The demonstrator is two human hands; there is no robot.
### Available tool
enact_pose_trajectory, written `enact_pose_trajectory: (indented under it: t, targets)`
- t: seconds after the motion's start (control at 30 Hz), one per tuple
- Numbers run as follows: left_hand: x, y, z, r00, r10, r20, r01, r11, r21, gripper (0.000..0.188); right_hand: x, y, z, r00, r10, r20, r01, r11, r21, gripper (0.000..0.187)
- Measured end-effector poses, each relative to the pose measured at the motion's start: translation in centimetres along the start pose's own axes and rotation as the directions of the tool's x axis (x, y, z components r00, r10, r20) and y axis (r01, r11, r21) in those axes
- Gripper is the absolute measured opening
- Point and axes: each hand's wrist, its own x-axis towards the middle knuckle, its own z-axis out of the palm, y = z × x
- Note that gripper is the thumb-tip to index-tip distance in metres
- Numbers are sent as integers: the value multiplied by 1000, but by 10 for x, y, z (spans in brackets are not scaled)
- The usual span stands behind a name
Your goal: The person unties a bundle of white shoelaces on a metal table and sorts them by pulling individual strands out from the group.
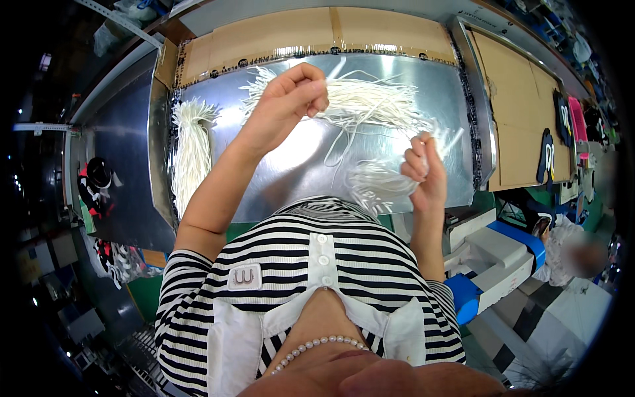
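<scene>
My left hand (291, 102) is raised over the metal tabletop, its fingers closed in a pinch. A short white cord end (337, 69) juts out right by its fingertips. To the right, my right hand (426, 169) is closed around a bunch of white cords (377, 184), whose ends hang toward me, smeared by motion. A loose pile of long white cords (370, 102) lies behind and between my hands, with one cord looping toward me. At the far left of the tabletop rests a thick bundle of white cords (192, 152), gathered near its far end.
The metal tabletop (291, 175) is backed by a cardboard panel (264, 43) edged with printed tape. A second cardboard-lined surface (522, 112) adjoins at the right, with dark pieces on it. A white and blue machine (493, 261) stands at my right side.
</scene>
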Motion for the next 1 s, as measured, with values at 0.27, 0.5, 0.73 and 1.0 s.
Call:
enact_pose_trajectory:
  t: [0.27,0.5,0.73,1.0]
  targets:
    - [-4,-63,49,997,-21,75,-21,855,518,10,14,41,-3,991,103,-86,-101,995,28,30]
    - [-9,-80,57,995,-64,75,19,874,485,13,11,32,-10,990,-4,-141,-23,981,-190,20]
    - [-8,-114,22,959,-80,272,-181,569,803,18,-16,-31,13,924,-376,-74,288,808,-514,15]
    - [-37,-177,-58,982,-181,61,25,435,900,19,-109,-168,24,664,-684,301,747,627,-222,9]
